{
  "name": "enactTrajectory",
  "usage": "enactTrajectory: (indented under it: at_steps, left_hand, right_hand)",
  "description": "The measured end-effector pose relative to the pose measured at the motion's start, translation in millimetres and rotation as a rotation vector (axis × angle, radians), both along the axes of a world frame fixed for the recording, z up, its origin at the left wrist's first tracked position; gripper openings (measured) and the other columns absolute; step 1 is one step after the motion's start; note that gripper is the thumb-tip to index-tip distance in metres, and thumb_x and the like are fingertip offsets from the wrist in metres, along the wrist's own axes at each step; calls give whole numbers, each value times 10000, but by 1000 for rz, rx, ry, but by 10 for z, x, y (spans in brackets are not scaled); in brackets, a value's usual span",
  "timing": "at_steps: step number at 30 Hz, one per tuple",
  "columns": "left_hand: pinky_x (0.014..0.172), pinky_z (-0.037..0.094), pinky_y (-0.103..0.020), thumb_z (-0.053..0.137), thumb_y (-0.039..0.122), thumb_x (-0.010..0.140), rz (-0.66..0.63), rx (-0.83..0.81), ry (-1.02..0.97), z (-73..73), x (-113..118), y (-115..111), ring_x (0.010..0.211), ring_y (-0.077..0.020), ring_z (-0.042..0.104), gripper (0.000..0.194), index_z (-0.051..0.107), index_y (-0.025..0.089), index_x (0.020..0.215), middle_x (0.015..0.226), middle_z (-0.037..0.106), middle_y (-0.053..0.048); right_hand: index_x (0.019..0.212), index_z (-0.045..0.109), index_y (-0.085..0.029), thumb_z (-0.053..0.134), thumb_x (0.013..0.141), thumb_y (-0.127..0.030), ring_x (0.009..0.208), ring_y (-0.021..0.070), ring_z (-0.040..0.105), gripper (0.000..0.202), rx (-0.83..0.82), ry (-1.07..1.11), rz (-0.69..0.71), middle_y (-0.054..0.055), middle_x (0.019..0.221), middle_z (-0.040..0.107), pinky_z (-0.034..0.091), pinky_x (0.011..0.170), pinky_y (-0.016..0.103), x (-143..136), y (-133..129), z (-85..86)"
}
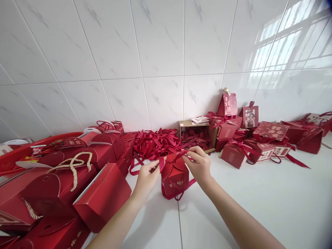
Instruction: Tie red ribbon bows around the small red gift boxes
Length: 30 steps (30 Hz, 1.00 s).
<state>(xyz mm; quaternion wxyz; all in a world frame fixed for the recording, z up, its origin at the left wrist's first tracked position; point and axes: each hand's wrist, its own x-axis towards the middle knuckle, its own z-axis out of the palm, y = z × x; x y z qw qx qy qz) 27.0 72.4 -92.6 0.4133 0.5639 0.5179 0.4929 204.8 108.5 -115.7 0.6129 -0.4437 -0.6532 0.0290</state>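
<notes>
Left hand (147,174) and right hand (198,165), nearly closed, each pinch crimson ribbon (162,164) at the top of a red gift box (175,175).

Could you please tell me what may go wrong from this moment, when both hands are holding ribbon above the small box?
The ribbon could slip if the left hand or right hand loosens its grip.
Ribbon hangs slack low around the small box, so it might sit crooked or snag.
The left forearm looks close to the larger box and could nudge it; contact is unclear.
</notes>
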Motion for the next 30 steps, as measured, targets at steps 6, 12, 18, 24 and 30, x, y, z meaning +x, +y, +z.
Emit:
enactTrajectory:
  at_steps: [6,12,18,24,30]
  left_hand:
    - [702,439,-266,550,302,795,53,241,282,-66,62,0,766,-186,559,255,731,204,946,796,619,-34]
    - [637,425,-258,460,158,790,96,380,728,-140,96,-114,684,-163,560,245,682,220,875,868,561,-45]
    - [669,462,-278,381,153,850,-43,380,784,-199,13,-166,778,-187,597,297,635,226,985,1042,547,-87]
    - [708,483,-278,391,219,890,-154,392,605,-264,-67,-156,833,-187,586,267,634,222,1002,1027,531,-93]
    - [563,444,-243,488,234,848,-364,290,530,-143,-181,-67,643,-111,523,205,691,226,873,1085,519,-73]
  right_hand:
    - [557,650,-200,653,722,-236,593,132,514,169,-280,36,297,14,661,562,427,564,261,-62,-71,135]
    - [571,669,-182,738,628,-196,624,127,539,90,-576,2,449,-8,644,590,421,589,241,-132,-87,104]
    - [605,673,-177,715,626,-196,649,124,545,51,-620,-58,542,-6,687,602,423,600,230,-159,-94,36]
    - [636,592,-165,588,646,-155,637,112,529,15,-680,-41,592,-14,686,579,429,583,215,-193,-125,29]
    - [553,446,-181,587,606,-175,534,74,367,151,-716,-223,640,-64,579,407,282,460,203,-171,-72,51]
